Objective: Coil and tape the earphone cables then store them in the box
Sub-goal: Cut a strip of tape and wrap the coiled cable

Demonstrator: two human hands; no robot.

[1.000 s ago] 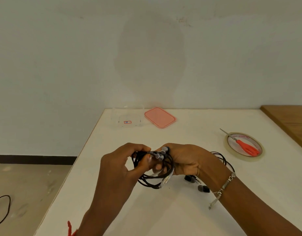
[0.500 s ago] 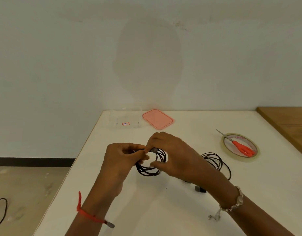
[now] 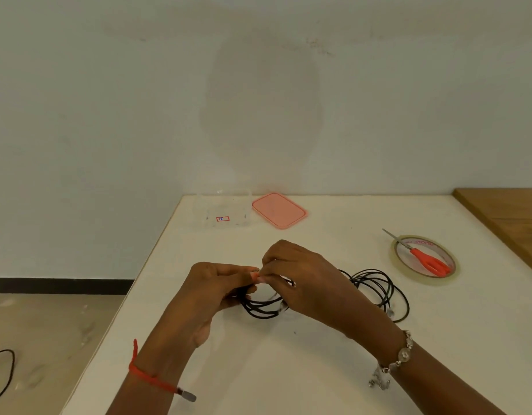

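grip: left hand (image 3: 216, 283) and right hand (image 3: 300, 280) both pinch 1 round black cable coil (image 3: 261, 311) (2nd coil (image 3: 375, 287) lies beside).

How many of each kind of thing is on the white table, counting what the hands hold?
Earphone cable coils: 2
Clear box: 1
Pink lid: 1
Tape roll: 1
Orange scissors: 1
Total: 6

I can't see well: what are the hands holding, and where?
Both the left hand and right hand pinch the coiled black earphone cable at its loop's top.
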